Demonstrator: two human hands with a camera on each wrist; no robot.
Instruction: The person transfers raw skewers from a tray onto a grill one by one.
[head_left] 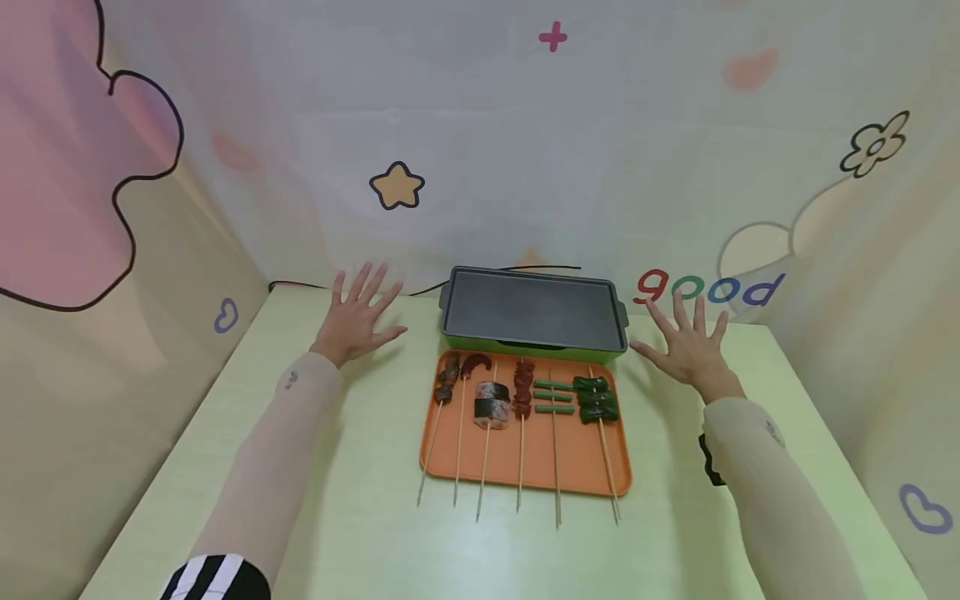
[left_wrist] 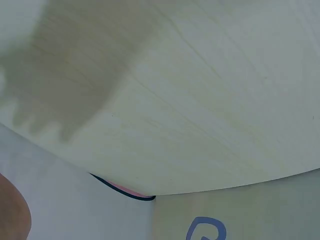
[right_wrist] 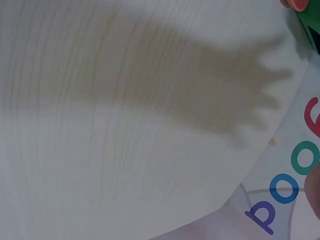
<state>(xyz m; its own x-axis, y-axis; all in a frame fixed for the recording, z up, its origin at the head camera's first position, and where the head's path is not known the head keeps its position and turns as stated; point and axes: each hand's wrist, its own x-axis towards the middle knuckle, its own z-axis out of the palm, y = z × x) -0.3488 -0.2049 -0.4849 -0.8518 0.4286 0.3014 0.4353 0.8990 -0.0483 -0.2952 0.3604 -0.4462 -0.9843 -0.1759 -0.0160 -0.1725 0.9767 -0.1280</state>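
Note:
In the head view my left hand [head_left: 358, 321] is held over the table's far left, fingers straight and spread, holding nothing. My right hand [head_left: 692, 350] is spread the same way on the right, its thumb close beside the grill. The grill [head_left: 532, 308] is a green box with a flat dark grey plate on top, at the back centre. In front of it lies an orange tray [head_left: 577, 468] bearing several skewers: dark chunks, a curled reddish-brown piece, a black-banded roll [head_left: 492, 406], red meat [head_left: 523, 389], thin green stalks [head_left: 554, 397] and folded green pieces [head_left: 596, 400].
The skewers' sticks overhang the tray's front edge. Printed cloth [head_left: 487, 167] hangs behind and beside the pale table [head_left: 390, 542]. A black line runs along the back edge. The left wrist view shows the table's corner; the right wrist view catches a green corner [right_wrist: 306, 17] of the grill.

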